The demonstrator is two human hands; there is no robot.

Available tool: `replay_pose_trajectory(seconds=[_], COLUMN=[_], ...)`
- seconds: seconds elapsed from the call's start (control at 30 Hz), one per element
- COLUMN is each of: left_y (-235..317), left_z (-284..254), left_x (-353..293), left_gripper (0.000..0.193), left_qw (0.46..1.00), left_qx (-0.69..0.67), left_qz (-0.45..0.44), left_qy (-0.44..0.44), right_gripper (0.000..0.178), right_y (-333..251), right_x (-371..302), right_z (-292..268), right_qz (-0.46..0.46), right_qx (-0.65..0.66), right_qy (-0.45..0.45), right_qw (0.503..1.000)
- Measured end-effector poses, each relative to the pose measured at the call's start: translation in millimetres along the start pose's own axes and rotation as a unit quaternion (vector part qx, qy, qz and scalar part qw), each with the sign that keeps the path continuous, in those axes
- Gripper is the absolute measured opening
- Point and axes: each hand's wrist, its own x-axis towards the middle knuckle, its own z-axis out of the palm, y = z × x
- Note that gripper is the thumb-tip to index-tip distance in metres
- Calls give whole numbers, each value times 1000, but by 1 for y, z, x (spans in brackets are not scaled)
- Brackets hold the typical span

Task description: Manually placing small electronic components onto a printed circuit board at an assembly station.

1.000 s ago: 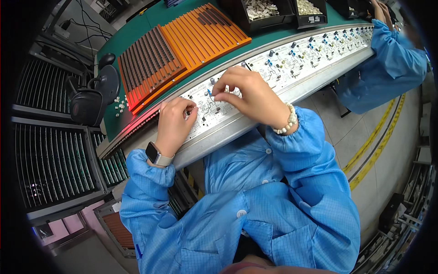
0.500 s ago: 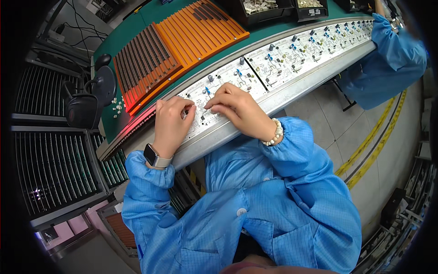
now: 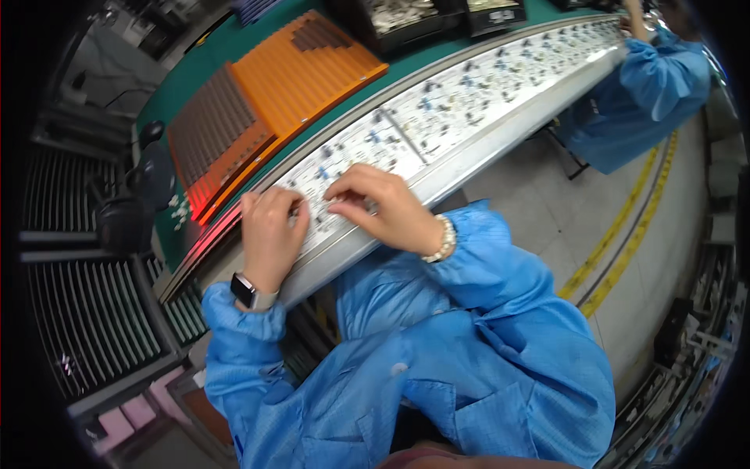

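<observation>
White circuit boards carrying small dark and blue parts lie end to end on a long metal rail (image 3: 484, 148). Over the nearest board (image 3: 394, 152), at its left part, both of my hands work close together. My left hand (image 3: 269, 234) bends over the board's left end, its fingers curled and their tips hidden. Just right of it, my right hand (image 3: 387, 209) holds thumb and index finger in a pinch low over the board. Anything between those fingertips is too small and blurred to make out.
Behind the rail, an orange slotted tray (image 3: 301, 74) holding dark strips rests on a green table (image 3: 148, 102). Small white pieces (image 3: 179, 211) lie by its left corner. Black bins (image 3: 406, 23) stand farther back. At far right a co-worker's blue sleeve (image 3: 660, 74) reaches over the rail.
The whole view has shifted left and, for the most part, down, and it is now blurred. Both hands stay over the same board, the right one in its pinch.
</observation>
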Motion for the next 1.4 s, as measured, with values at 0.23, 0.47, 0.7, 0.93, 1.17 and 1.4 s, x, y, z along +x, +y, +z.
replay_pose_trajectory(seconds=[0.23, 0.47, 0.7, 0.93, 1.17, 1.4], left_y=[7, 0, 0, -35, -87, -134], left_z=[-2, 1, -3, -22, -22, -25], left_x=[0, -4, -5, -14, -35, -56], left_gripper=[4, 18, 28, 19, 18, 18], left_qw=[999, 999, 995, 992, 975, 963], left_qx=[37, -21, -77, -41, -7, 6], left_qz=[16, -9, -56, -76, -166, -220], left_qy=[2, -24, -11, 86, 145, 158], right_gripper=[14, 15, 16, 15, 15, 13], right_y=[-1, 0, 1, 2, 3, 3], right_x=[0, -2, -1, 3, 2, 0], right_z=[-3, 0, 4, 4, 5, 2], right_qz=[-13, -21, -55, -97, -111, -103], right_qx=[2, 0, -21, -77, -77, -97], right_qy=[-30, -36, -16, -47, -23, -25], right_qw=[999, 999, 998, 991, 991, 990])
